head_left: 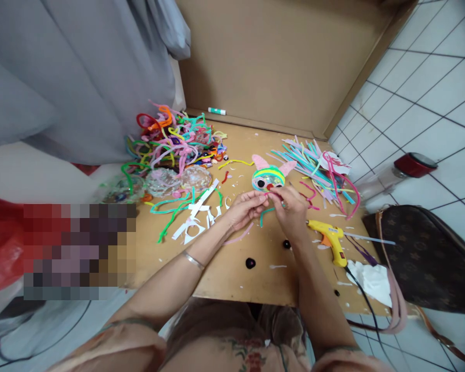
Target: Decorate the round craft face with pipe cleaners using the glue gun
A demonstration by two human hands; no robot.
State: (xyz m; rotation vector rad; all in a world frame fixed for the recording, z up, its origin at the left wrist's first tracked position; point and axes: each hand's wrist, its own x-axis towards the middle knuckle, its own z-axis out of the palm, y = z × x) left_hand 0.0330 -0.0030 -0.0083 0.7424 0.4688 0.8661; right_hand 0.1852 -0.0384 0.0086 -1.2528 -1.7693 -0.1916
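Observation:
My left hand (251, 207) and my right hand (290, 207) meet over the middle of the table, with fingertips pinched close together. A small reddish bit shows between them, too small to name surely. Just beyond the fingertips lies an animal-face craft (268, 178) with pink ears, green and yellow bands, black eyes and a red nose. My fingers partly cover its lower edge. A green pipe cleaner piece (262, 218) lies below the hands. Right of my right hand, red pipe cleaner pieces (312, 192) rest on the table.
At the left are a heap of pipe cleaners (178, 137), clear plastic pieces (196, 178) and white paper scraps (194, 230). To the right are a pipe cleaner bundle (310, 168), a yellow glue gun (329, 235) with its cord, a bottle (395, 175) and a brown bag (422, 253).

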